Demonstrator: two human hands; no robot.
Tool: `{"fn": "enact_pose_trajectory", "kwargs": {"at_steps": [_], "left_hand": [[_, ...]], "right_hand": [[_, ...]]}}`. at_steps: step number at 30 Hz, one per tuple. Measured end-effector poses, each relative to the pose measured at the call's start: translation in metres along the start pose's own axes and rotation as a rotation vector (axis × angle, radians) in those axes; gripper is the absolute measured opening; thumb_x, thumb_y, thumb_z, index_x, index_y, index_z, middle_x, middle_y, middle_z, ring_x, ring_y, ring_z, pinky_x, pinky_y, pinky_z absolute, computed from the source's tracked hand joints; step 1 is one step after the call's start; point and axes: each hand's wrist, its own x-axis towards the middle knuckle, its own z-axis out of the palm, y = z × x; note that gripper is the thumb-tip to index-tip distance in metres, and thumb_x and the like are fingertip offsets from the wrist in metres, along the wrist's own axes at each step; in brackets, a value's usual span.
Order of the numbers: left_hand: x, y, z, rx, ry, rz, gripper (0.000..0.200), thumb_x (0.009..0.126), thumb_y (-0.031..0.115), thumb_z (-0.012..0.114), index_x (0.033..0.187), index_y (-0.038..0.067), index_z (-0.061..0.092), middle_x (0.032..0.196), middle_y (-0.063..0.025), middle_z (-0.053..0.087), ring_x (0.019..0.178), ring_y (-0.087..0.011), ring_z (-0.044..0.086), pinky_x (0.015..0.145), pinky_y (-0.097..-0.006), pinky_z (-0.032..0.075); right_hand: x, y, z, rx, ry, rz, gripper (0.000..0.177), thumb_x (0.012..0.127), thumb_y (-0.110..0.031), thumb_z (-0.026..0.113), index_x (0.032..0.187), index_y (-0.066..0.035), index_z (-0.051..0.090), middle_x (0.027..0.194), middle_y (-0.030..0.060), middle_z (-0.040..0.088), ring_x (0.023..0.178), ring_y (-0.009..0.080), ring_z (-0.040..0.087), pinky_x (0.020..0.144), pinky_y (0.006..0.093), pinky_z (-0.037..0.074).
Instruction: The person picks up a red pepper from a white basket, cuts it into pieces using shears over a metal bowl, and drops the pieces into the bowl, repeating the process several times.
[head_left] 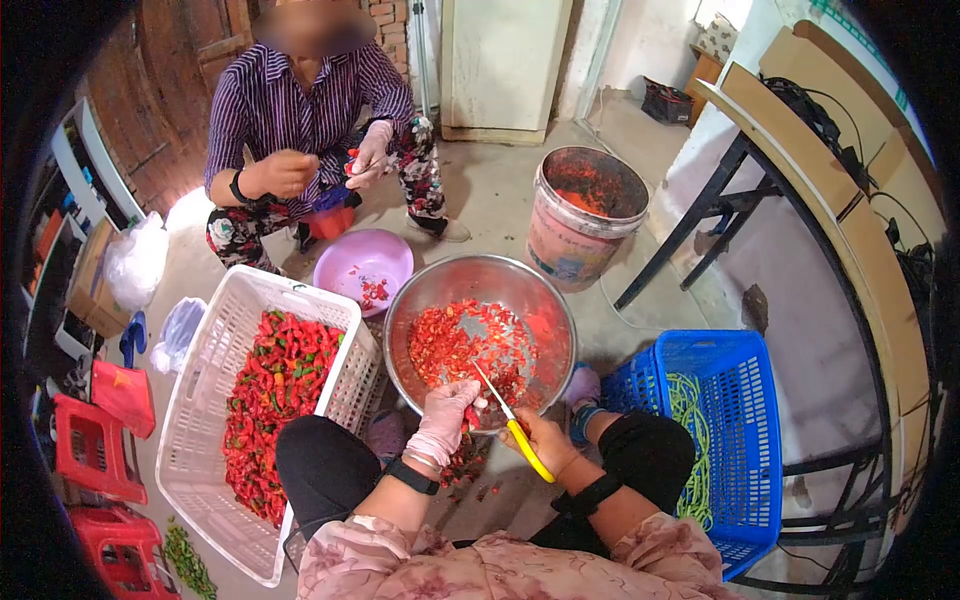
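My left hand [445, 415], in a thin whitish glove, is closed around a red pepper [472, 415] at the near rim of a steel bowl [555, 300]. Bare-skinned, my right hand [538, 445] grips scissors [528, 450] with yellow handles; their blades point up and left over the bowl, close to the gloved fingers. Chopped red peppers [440, 345] cover much of the bowl's bottom. On the left, a white crate [185, 440] holds many whole red peppers [270, 420] with a few green ones.
Across from me a seated person [300, 130] holds red pieces over a pink basin [335, 262]. A stained bucket [570, 235] stands behind the bowl. At right are a blue crate [750, 430] with green beans [690, 430] and a table [880, 290]. Red stools [95, 450] stand far left.
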Motion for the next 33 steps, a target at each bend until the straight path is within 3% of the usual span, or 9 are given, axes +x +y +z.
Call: {"fn": "enact_pose_trajectory", "kwargs": {"at_steps": [3,4,6,12,22,24,28,31,33], "left_hand": [[-0.004,0.004,0.004,0.088,0.021,-0.02,0.016,0.085,0.015,0.053,0.083,0.001,0.059,0.066,-0.005,0.059,0.048,-0.0101,0.051,0.043,-0.0194,0.039],[-0.005,0.004,0.006,0.083,0.029,-0.013,0.015,0.085,0.015,0.054,0.083,0.001,0.059,0.064,-0.0054,0.059,0.045,-0.0101,0.05,0.04,-0.02,0.039],[-0.004,0.002,0.006,0.077,0.037,-0.006,0.015,0.084,0.016,0.055,0.083,0.001,0.058,0.063,-0.0059,0.06,0.043,-0.0101,0.048,0.038,-0.0206,0.038],[0.0,-0.003,0.007,0.094,0.067,0.035,0.016,0.085,0.017,0.054,0.08,0.002,0.059,0.064,-0.0053,0.06,0.047,-0.0097,0.05,0.039,-0.0224,0.039],[0.003,-0.001,-0.001,0.236,0.092,0.037,0.016,0.084,0.012,0.053,0.074,0.002,0.058,0.063,-0.0041,0.059,0.048,-0.0104,0.05,0.045,-0.0225,0.04],[0.003,-0.001,0.0,0.276,0.074,0.068,0.016,0.084,0.011,0.053,0.073,0.001,0.058,0.063,-0.0038,0.059,0.048,-0.0098,0.05,0.045,-0.0223,0.04],[-0.005,0.006,0.007,0.443,0.045,0.15,0.014,0.083,0.01,0.053,0.074,0.0,0.058,0.064,-0.0034,0.058,0.049,-0.0094,0.05,0.046,-0.022,0.041],[-0.008,0.013,0.01,0.467,0.034,0.126,0.013,0.082,0.009,0.054,0.075,0.0,0.058,0.063,-0.0039,0.058,0.049,-0.0097,0.05,0.046,-0.0216,0.041],[-0.008,0.012,0.009,0.456,0.025,0.105,0.012,0.082,0.009,0.054,0.075,0.0,0.059,0.063,-0.0042,0.058,0.049,-0.0097,0.05,0.045,-0.0214,0.041]], "right_hand": [[-0.002,-0.003,0.002,-0.109,0.057,0.01,0.04,0.078,-0.031,0.063,0.102,-0.003,0.049,0.076,0.0132,0.058,0.07,0.0204,0.059,0.063,0.0316,0.045],[-0.002,-0.003,0.002,-0.109,0.057,0.011,0.04,0.078,-0.031,0.063,0.102,-0.003,0.049,0.076,0.0132,0.058,0.07,0.0204,0.059,0.063,0.0316,0.045],[-0.002,-0.003,0.003,-0.09,0.06,-0.005,0.044,0.076,-0.035,0.063,0.103,-0.004,0.049,0.076,0.0165,0.059,0.07,0.0286,0.061,0.062,0.0348,0.046],[0.0,0.0,0.006,-0.258,0.077,0.035,0.043,0.075,-0.033,0.065,0.103,-0.004,0.05,0.071,0.0171,0.058,0.067,0.0319,0.06,0.059,0.0355,0.046],[0.004,0.009,-0.007,-0.107,0.063,-0.009,0.047,0.075,-0.032,0.065,0.105,0.0,0.048,0.08,0.0151,0.059,0.075,0.0279,0.059,0.066,0.0331,0.046],[0.005,0.01,-0.008,-0.17,0.029,-0.023,0.056,0.074,-0.043,0.062,0.107,-0.001,0.047,0.087,0.0215,0.057,0.082,0.0369,0.056,0.07,0.0414,0.044],[0.003,0.007,-0.006,-0.193,0.034,-0.061,0.057,0.074,-0.043,0.063,0.109,-0.001,0.046,0.092,0.023,0.056,0.087,0.0379,0.054,0.073,0.0421,0.043],[0.002,0.007,-0.006,-0.218,0.059,-0.113,0.057,0.073,-0.043,0.062,0.107,-0.001,0.046,0.087,0.0223,0.057,0.082,0.0383,0.055,0.07,0.0422,0.044],[0.001,0.001,-0.01,-0.282,-0.005,-0.026,0.056,0.073,-0.045,0.062,0.106,-0.002,0.047,0.081,0.0217,0.058,0.077,0.0387,0.057,0.065,0.0424,0.045]]}}
